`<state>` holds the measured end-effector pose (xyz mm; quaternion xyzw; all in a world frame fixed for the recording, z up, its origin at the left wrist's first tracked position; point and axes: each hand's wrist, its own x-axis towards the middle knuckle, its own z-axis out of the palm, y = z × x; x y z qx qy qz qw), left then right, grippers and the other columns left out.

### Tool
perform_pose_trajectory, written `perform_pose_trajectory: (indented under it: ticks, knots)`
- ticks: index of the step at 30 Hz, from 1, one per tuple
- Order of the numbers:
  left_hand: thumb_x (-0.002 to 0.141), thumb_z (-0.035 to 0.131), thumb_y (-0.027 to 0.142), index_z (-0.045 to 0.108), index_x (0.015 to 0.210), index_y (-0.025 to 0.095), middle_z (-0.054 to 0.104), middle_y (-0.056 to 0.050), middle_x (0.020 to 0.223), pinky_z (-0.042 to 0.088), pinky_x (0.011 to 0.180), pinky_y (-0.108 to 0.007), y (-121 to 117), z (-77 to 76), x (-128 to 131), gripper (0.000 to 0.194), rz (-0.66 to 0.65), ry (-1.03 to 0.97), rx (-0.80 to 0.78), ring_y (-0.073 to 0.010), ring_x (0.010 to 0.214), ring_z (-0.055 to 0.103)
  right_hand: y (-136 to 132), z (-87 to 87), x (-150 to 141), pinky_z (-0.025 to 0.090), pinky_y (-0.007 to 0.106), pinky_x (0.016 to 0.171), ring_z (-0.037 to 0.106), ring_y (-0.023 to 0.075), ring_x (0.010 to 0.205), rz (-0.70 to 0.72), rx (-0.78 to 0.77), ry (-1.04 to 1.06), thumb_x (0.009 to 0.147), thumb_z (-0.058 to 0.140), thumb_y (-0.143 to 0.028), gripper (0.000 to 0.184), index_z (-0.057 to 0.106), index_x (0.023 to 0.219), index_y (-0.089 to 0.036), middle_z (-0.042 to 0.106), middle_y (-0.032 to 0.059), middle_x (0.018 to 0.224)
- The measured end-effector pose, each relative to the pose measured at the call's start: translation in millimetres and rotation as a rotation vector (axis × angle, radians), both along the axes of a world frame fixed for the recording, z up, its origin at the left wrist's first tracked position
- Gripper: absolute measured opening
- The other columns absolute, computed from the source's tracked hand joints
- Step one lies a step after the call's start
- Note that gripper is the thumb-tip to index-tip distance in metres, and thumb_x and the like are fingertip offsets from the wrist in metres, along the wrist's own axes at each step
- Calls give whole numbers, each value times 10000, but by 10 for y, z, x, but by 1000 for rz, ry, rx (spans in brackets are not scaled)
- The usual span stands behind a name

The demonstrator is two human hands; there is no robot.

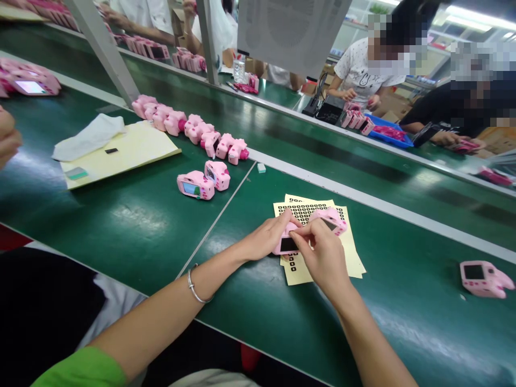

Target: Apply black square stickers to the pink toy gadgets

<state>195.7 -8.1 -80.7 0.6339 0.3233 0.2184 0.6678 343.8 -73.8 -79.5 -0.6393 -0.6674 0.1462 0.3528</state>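
Note:
My left hand (pixel 269 236) is closed around the left side of a pink toy camera (pixel 287 245), whose dark screen faces up toward me. At the camera's upper right edge, the fingertips of my right hand (pixel 322 252) are pinched together against the body. Whatever lies between those fingertips is hidden or too small to name. Beneath both hands are overlapping yellow sticker sheets (pixel 350 252) printed with rows of small black squares. A second pink toy camera (pixel 338 220) lies on the sheets just beyond my right hand.
Another toy camera (pixel 479 278) lies at the far right. Two more, one with a lit screen (pixel 195 185), stand left of the sheets, before a row of pink cameras (pixel 193 128). Yellow paper with a white cloth (pixel 91 137) lies left. Other people work across the green bench (pixel 403 322).

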Motion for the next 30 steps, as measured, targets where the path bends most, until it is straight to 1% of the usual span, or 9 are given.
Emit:
perform_pose_trajectory:
  ticks: [3, 6, 9, 13, 17, 22, 26, 28, 30]
  knots:
    - [923, 250, 602, 578, 1044, 184, 616, -59, 965, 479, 721, -254, -4, 3, -19, 546, -54, 1, 74, -140, 831, 581, 36, -6, 87, 345, 256, 583, 451, 108, 632, -68, -139, 233, 803, 672, -403, 291, 494, 756, -177, 515, -1, 744]
    - [877, 473, 551, 539, 1072, 181, 590, -60, 1053, 469, 833, -289, -5, -10, -15, 424, -81, 9, 98, -152, 939, 563, 55, -20, 216, 398, 254, 602, 448, 102, 653, 53, -265, 476, 795, 672, -451, 319, 555, 935, -190, 507, -2, 802]
    - [836, 587, 474, 498, 1076, 185, 550, -46, 1086, 436, 904, -311, 5, -49, -4, 385, -10, 40, 154, -147, 994, 532, 40, -31, 322, 428, 260, 654, 474, 105, 692, 159, -342, 548, 837, 625, -468, 345, 593, 1063, -210, 516, 4, 828]
    - [847, 584, 434, 441, 1024, 179, 547, -28, 998, 467, 813, -277, 4, -82, 18, 342, 28, -65, 72, -129, 916, 564, 27, -32, 379, 414, 248, 632, 497, 108, 699, 168, -357, 532, 839, 628, -469, 357, 609, 1074, -201, 513, 4, 794]
    - [855, 564, 424, 423, 987, 196, 545, -2, 896, 506, 608, -237, -32, -54, 34, 298, 23, -183, -66, -122, 739, 614, 31, -29, 380, 426, 239, 595, 492, 95, 654, 164, -325, 573, 831, 638, -468, 365, 603, 1056, -183, 502, 0, 773]
    - [871, 498, 496, 387, 988, 213, 548, -5, 869, 447, 402, -212, -78, -75, 0, 325, -57, -103, -92, -110, 539, 583, 17, -14, 390, 458, 208, 556, 499, 81, 647, 226, -402, 698, 819, 662, -436, 334, 586, 1020, -181, 512, -4, 782]
    - [891, 447, 506, 371, 996, 222, 511, 1, 891, 441, 388, -202, -130, -76, 9, 313, -62, -71, -42, -92, 523, 565, -40, 64, 390, 484, 218, 545, 531, 80, 615, 227, -481, 687, 817, 651, -460, 362, 566, 1038, -186, 558, 1, 814]
    - [898, 434, 500, 367, 1005, 225, 483, -13, 961, 487, 443, -214, -164, -38, 37, 302, -91, -59, -41, -98, 608, 588, -110, 100, 436, 493, 233, 557, 545, 87, 584, 241, -509, 614, 842, 610, -485, 367, 579, 1051, -184, 573, -2, 759]
    - [904, 419, 503, 349, 1079, 239, 463, -36, 1029, 537, 542, -246, -182, 15, 75, 324, -182, -32, -43, -117, 727, 593, -213, 98, 584, 494, 240, 565, 562, 101, 592, 218, -512, 558, 846, 602, -492, 377, 597, 1060, -182, 596, 8, 744]
